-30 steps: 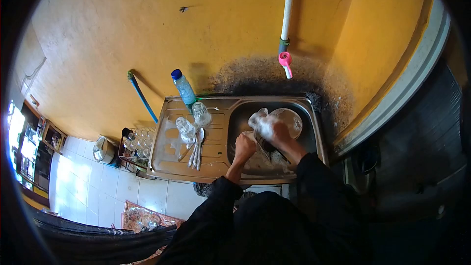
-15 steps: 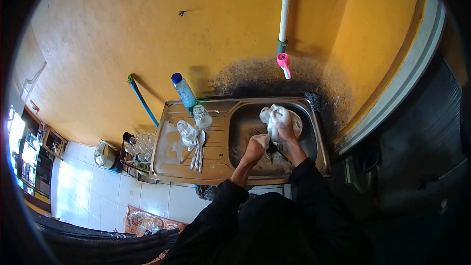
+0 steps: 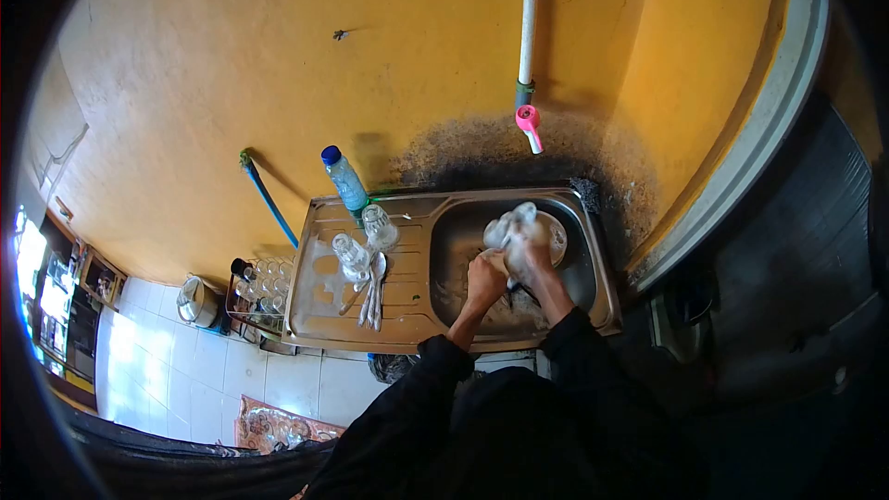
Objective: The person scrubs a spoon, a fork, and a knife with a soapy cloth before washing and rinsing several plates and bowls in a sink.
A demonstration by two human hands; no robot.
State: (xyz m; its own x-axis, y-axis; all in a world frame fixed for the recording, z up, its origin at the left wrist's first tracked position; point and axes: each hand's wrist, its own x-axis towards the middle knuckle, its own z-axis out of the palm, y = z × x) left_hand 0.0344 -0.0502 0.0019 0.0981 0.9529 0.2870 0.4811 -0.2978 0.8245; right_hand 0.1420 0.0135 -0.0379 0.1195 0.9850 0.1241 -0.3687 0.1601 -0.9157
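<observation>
Both my hands meet over the sink basin (image 3: 452,241). My right hand (image 3: 530,256) is wrapped around a soapy cloth (image 3: 509,225), just above a pale plate (image 3: 557,239) lying in the basin. My left hand (image 3: 485,278) is curled into a fist and touches the right; what it grips is hidden. On the drainboard (image 3: 319,292) to my left stand 2 upturned glasses (image 3: 379,225) beside a few spoons (image 3: 372,282). A blue-capped bottle (image 3: 344,178) stands at the back edge. A pink tap (image 3: 529,125) hangs from a white pipe (image 3: 529,18) above the basin.
</observation>
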